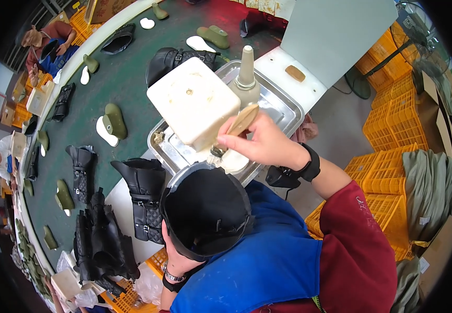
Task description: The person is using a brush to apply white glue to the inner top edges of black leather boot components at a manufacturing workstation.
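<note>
One flat wooden brush [242,119] fills the right hand [264,140]; the left hand [178,256] grips a tubular boot [206,211].

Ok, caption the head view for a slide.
Left hand supports a black boot upper; right hand holds a brush over a metal tray.

The right hand [261,140] grips a flat, pale wooden-handled brush [242,121], dark bristles down, above a silver metal tray [295,110]. On the tray sit a square white plastic container [189,96] and a beige bottle with a conical nozzle [246,86]. The left hand [178,256] holds a black boot upper [205,211], opening upward. Olive-green shoe lasts [115,120] dot the curved green worktop [137,83].
</note>
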Action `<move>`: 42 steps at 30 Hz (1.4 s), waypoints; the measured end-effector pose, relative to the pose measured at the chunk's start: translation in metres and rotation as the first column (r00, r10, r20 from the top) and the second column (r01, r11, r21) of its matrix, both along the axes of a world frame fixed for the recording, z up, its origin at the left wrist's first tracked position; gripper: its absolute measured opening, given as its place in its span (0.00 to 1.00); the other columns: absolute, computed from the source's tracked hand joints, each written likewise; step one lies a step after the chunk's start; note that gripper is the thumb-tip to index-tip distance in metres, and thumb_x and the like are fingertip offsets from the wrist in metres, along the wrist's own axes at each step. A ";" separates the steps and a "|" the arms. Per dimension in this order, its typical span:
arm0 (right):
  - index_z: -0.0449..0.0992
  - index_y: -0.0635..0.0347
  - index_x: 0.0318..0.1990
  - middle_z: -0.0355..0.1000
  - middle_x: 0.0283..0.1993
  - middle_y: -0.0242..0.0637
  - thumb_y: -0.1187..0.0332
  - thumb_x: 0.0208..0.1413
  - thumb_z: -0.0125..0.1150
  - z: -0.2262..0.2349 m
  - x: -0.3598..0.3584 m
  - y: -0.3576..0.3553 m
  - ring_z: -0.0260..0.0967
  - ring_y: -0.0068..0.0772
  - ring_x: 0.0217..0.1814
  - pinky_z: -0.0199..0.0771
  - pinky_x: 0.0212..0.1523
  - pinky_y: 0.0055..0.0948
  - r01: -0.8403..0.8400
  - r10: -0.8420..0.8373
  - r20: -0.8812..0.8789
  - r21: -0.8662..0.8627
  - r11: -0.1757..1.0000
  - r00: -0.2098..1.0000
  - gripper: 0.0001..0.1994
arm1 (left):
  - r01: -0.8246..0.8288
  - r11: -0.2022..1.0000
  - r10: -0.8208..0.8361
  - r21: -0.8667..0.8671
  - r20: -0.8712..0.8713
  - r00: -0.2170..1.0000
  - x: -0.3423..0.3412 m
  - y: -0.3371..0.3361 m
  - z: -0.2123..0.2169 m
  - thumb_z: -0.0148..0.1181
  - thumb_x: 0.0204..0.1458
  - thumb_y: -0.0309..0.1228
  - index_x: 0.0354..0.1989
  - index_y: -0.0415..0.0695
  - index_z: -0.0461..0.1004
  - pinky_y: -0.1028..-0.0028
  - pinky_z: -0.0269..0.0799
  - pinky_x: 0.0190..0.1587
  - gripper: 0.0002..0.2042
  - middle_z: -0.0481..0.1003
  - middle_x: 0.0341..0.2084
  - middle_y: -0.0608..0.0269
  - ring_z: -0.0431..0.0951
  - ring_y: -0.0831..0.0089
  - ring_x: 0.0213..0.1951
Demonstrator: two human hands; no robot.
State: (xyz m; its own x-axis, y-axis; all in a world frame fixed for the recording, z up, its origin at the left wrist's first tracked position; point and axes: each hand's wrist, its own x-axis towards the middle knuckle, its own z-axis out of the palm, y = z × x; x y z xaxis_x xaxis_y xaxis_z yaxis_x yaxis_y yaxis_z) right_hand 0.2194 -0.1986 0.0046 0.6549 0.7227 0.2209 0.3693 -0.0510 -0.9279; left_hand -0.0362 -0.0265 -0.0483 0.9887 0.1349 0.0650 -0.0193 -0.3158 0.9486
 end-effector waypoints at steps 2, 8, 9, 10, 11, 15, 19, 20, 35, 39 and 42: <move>0.73 0.63 0.31 0.70 0.27 0.28 0.70 0.50 0.57 0.007 0.000 0.001 0.64 0.16 0.27 0.64 0.28 0.18 0.057 -0.054 -0.134 0.015 0.998 0.989 0.06 | 0.003 1.000 -0.003 0.013 -0.015 1.000 -0.006 0.003 -0.011 0.74 0.23 0.35 0.60 0.42 0.30 0.63 0.49 0.59 0.60 0.54 0.55 0.51 0.58 0.60 0.56; 0.72 0.62 0.31 0.68 0.26 0.26 0.69 0.50 0.56 0.009 -0.008 0.012 0.62 0.13 0.28 0.63 0.29 0.16 -0.064 0.096 -0.213 0.155 0.986 0.972 0.06 | 0.036 0.999 -0.033 0.033 -0.091 0.995 -0.013 0.009 -0.018 0.75 0.22 0.38 0.60 0.40 0.32 0.63 0.46 0.60 0.60 0.54 0.56 0.51 0.58 0.61 0.56; 0.72 0.62 0.31 0.68 0.26 0.26 0.69 0.50 0.56 0.007 -0.007 0.012 0.62 0.13 0.28 0.62 0.28 0.16 -0.066 0.078 -0.145 0.085 0.994 0.986 0.06 | 0.025 1.000 -0.023 0.014 -0.123 0.992 -0.014 0.010 -0.019 0.75 0.22 0.37 0.60 0.40 0.32 0.63 0.46 0.60 0.60 0.53 0.56 0.50 0.58 0.61 0.56; 0.72 0.62 0.31 0.68 0.26 0.26 0.69 0.50 0.56 0.003 -0.007 0.011 0.62 0.13 0.28 0.62 0.28 0.16 -0.066 0.078 -0.145 0.086 0.994 0.986 0.06 | 0.024 1.000 -0.022 0.015 -0.124 0.992 -0.013 0.009 -0.018 0.75 0.22 0.37 0.60 0.40 0.32 0.63 0.46 0.60 0.60 0.53 0.56 0.50 0.58 0.61 0.56; 0.72 0.63 0.31 0.68 0.26 0.26 0.69 0.50 0.56 0.000 -0.006 0.010 0.61 0.13 0.28 0.62 0.27 0.16 -0.037 0.044 -0.141 0.050 0.998 0.989 0.06 | -0.015 0.999 0.014 -0.029 -0.055 0.998 -0.012 0.005 -0.016 0.75 0.22 0.37 0.60 0.40 0.31 0.63 0.47 0.60 0.60 0.52 0.56 0.50 0.58 0.60 0.57; 0.72 0.64 0.29 0.68 0.24 0.27 0.69 0.51 0.55 -0.002 -0.007 0.005 0.60 0.13 0.25 0.61 0.25 0.16 0.017 -0.024 -0.236 -0.030 0.999 0.972 0.06 | -0.058 0.998 0.060 -0.035 0.061 0.996 -0.006 -0.003 -0.007 0.75 0.21 0.35 0.61 0.42 0.28 0.62 0.48 0.59 0.62 0.50 0.57 0.50 0.56 0.59 0.57; 0.71 0.65 0.30 0.68 0.23 0.28 0.68 0.51 0.55 -0.002 -0.003 0.001 0.60 0.13 0.22 0.61 0.23 0.16 0.019 -0.040 -0.296 -0.073 0.997 0.954 0.08 | -0.095 0.995 0.094 0.024 0.031 0.995 -0.008 -0.003 -0.004 0.75 0.22 0.34 0.61 0.44 0.28 0.63 0.48 0.59 0.61 0.50 0.57 0.50 0.55 0.59 0.58; 0.71 0.65 0.30 0.68 0.23 0.28 0.68 0.51 0.55 0.000 -0.002 0.000 0.61 0.13 0.21 0.61 0.22 0.15 0.021 -0.041 -0.313 -0.068 0.997 0.949 0.08 | -0.063 0.996 0.057 0.063 0.098 0.994 -0.004 -0.005 0.001 0.75 0.22 0.33 0.61 0.44 0.28 0.62 0.48 0.59 0.61 0.50 0.58 0.51 0.55 0.59 0.58; 0.70 0.62 0.30 0.67 0.22 0.28 0.66 0.52 0.54 0.011 -0.014 -0.006 0.61 0.11 0.18 0.55 0.15 0.12 0.002 0.042 -0.455 0.096 0.995 0.890 0.09 | -0.227 0.973 0.230 -0.037 0.172 0.958 -0.017 0.000 -0.018 0.72 0.24 0.29 0.60 0.43 0.41 0.64 0.49 0.59 0.53 0.52 0.57 0.53 0.55 0.61 0.58; 0.69 0.63 0.31 0.67 0.24 0.29 0.65 0.52 0.54 0.005 -0.012 0.004 0.62 0.12 0.19 0.57 0.17 0.13 0.009 0.036 -0.433 0.103 0.995 0.901 0.09 | -0.257 0.963 0.264 -0.074 0.102 0.959 -0.030 0.010 -0.042 0.74 0.20 0.39 0.61 0.43 0.38 0.62 0.47 0.59 0.58 0.49 0.58 0.52 0.53 0.61 0.59; 0.69 0.63 0.32 0.68 0.24 0.30 0.65 0.53 0.54 0.003 -0.013 0.009 0.62 0.13 0.20 0.59 0.18 0.13 0.020 0.033 -0.399 0.128 0.992 0.916 0.09 | -0.230 0.973 0.229 0.000 0.113 0.967 -0.031 0.014 -0.041 0.74 0.20 0.40 0.61 0.42 0.39 0.63 0.47 0.59 0.57 0.50 0.58 0.53 0.53 0.61 0.59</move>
